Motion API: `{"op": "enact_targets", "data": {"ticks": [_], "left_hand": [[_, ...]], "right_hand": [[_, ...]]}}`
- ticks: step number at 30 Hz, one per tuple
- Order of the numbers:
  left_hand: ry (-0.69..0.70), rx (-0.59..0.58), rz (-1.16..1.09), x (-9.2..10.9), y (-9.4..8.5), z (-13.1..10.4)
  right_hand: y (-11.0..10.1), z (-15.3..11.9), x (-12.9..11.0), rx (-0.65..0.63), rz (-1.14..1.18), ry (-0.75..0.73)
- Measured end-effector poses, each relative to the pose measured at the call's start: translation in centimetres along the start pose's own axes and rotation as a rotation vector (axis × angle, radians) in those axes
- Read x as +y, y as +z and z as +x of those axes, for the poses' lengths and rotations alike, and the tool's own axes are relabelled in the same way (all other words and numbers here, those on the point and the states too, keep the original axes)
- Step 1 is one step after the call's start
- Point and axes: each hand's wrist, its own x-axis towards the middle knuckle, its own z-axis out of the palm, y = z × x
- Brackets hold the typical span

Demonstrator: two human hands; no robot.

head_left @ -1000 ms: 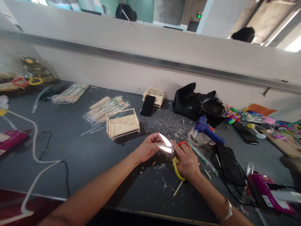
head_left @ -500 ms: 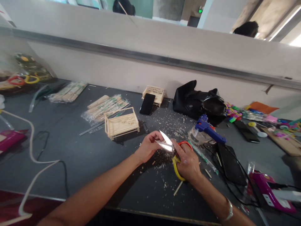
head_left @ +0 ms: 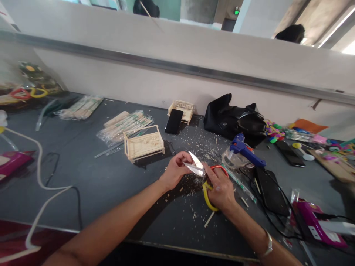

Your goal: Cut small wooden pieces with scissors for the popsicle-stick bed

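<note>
A pair of scissors point(head_left: 197, 169) with one red and one yellow handle loop is in my right hand point(head_left: 222, 190), its blades parted and pointing up and left. Close to the blades, my left hand point(head_left: 175, 171) is closed in a pinch; whatever sits between its fingertips is too small to make out. Wood shavings and cut bits point(head_left: 195, 142) are scattered around both hands. Left of them stands a small frame model of thin wooden sticks point(head_left: 145, 147). A short loose stick point(head_left: 209, 219) lies below the scissors.
Packs of wooden sticks point(head_left: 126, 127), a phone point(head_left: 173, 122) leaning on a second stick model point(head_left: 185, 107), and a black bag point(head_left: 233, 120) are towards the wall. Right are a blue glue gun point(head_left: 246, 151), a dark phone point(head_left: 271, 194), cables and a magenta power strip point(head_left: 318, 223).
Both hands and the scissors have shifted only slightly, with the left fingers a little higher beside the blades. The grip on the scissors is the same.
</note>
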Motion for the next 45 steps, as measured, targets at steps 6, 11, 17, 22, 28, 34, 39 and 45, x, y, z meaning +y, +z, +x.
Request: {"op": "enact_targets", "data": {"ticks": [6,11,17,22,28,34,39,45], "left_hand": [[-0.039,-0.028,-0.031,0.14,-0.04,0.08],[-0.050,-0.043,-0.037,0.03,-0.19,0.18],[-0.052,-0.032,-0.049,-0.02,-0.16,0.16],[-0.073,-0.033,-0.064,0.14,0.10,0.14],[-0.036,-0.044,-0.063,0.13,0.40,0.05],[-0.041,-0.021,-0.027,-0.04,0.30,0.06],[-0.071,-0.032,-0.047,-0.17,-0.01,0.19],[-0.084,-0.030,-0.073,-0.17,-0.09,0.27]], "right_hand": [[-0.04,0.00,-0.06,0.037,0.009,-0.019],[0.09,-0.21,0.11,-0.007,0.003,-0.004],[0.14,-0.22,0.07,0.004,-0.001,-0.016],[-0.07,0.09,-0.02,0.020,-0.030,-0.026],[-0.15,0.25,-0.02,0.043,-0.036,-0.018],[0.21,-0.22,0.39,-0.050,-0.010,0.010],[0.32,-0.39,0.37,-0.054,0.015,0.017],[0.51,-0.40,0.30,-0.057,0.001,0.020]]}}
